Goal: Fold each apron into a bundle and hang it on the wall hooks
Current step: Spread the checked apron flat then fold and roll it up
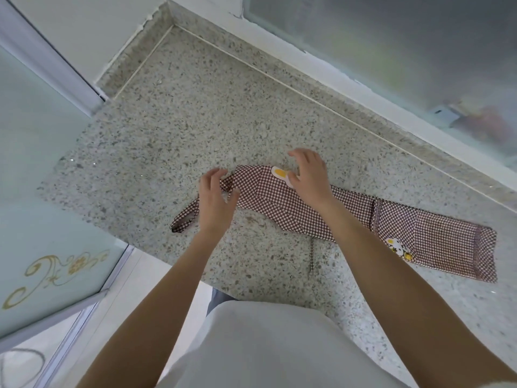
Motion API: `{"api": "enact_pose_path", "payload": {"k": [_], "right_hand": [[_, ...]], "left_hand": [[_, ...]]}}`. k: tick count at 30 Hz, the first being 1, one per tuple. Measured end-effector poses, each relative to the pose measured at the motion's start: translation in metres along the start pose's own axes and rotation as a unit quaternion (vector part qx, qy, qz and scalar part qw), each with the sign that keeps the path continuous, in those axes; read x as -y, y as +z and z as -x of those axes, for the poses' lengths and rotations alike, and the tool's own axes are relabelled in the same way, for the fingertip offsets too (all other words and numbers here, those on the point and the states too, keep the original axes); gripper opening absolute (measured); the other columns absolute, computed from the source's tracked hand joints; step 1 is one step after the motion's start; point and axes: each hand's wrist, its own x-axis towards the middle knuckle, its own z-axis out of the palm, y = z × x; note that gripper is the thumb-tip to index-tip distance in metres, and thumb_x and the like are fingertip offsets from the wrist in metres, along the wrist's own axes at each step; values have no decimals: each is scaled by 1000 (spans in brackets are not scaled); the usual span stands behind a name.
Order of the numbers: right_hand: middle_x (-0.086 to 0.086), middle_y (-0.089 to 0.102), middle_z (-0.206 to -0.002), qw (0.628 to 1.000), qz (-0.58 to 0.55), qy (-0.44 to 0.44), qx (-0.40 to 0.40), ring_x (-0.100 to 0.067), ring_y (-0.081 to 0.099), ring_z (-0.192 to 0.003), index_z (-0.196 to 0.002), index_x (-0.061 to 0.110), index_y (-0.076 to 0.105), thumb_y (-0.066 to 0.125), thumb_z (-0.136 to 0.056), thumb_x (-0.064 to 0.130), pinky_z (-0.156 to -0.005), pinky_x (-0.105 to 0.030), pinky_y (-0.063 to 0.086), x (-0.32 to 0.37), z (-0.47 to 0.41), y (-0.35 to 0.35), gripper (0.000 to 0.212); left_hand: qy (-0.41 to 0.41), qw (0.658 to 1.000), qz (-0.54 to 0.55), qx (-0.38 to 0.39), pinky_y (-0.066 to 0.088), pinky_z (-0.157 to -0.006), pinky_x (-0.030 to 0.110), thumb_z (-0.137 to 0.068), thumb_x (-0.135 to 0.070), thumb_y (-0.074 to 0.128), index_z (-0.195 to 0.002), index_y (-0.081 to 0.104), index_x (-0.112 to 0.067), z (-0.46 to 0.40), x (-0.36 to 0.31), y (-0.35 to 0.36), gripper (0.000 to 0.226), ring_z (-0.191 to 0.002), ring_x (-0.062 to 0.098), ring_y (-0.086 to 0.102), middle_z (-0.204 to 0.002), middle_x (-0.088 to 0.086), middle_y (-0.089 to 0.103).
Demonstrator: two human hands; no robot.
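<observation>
Neither grip has closed on anything: the left hand (215, 197) hovers with fingers spread and loosely curved over the narrow end of the apron (321, 211), its fingertips just at the cloth where the neck strap (186, 219) runs off, and whether they touch it cannot be told. The right hand (309, 175) is likewise open, fingers arched over the upper edge of the cloth beside a yellow-and-white patch (281, 175), its thumb at or near the fabric. The apron, brown-and-white checked, lies folded lengthwise into a long strip across the speckled stone bench (181, 121), its wider hem end (481, 253) well apart to the right, with a second cartoon patch (398, 247) near it; a thin tie (311, 259) trails toward the bench's front edge. Beyond are a frosted window (391, 51) and, to the left, a glass door with gold scrollwork (50, 191). No wall hooks are in view. The folding step looks part done: the strip is made, not yet a bundle. The next move likely calls for both hands to take the narrow end and fold or roll it along the strip, keeping the strap free for hanging.
</observation>
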Motion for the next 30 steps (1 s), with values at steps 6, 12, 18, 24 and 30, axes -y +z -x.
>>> {"api": "enact_pose_path", "payload": {"k": [6,12,18,24,30], "right_hand": [[-9,50,-130,993,59,97,-15,-29,38,-126,-124,13,53,54,-89,17,-106,-42,31,-38,51,2,35],[-10,29,-149,981,38,189,33,-32,22,-139,-140,16,37,47,-95,23,-112,-46,21,-60,87,17,48],[-7,7,-157,978,54,178,90,-29,6,-144,-150,19,13,36,-99,35,-115,-47,16,-69,76,20,58],[-12,-5,-157,984,20,170,41,-25,-5,-145,-150,9,2,32,-99,44,-117,-41,1,-62,87,33,69],[-14,38,-144,972,3,210,-108,-30,29,-136,-131,7,45,36,-89,31,-113,-49,23,-89,143,10,49]], "left_hand": [[-50,982,-86,162,37,-103,40,-89,-19,59,-139,34,-12,-33,-9,7,57,-122,30,45,-137,15,42],[-71,989,62,111,51,-67,27,-92,-15,54,-130,40,-17,-23,-11,-2,40,-89,19,60,-105,3,57],[-46,998,-29,33,51,-72,34,-90,-22,59,-125,47,-18,-23,3,-9,37,-90,19,57,-110,5,53],[69,967,-244,-9,36,-97,45,-92,-32,51,-128,47,-13,-14,-8,1,41,-116,32,39,-130,15,44],[255,925,-166,227,43,-93,34,-96,-31,38,-125,51,-15,45,-73,77,35,-109,19,50,-123,3,52]]}}
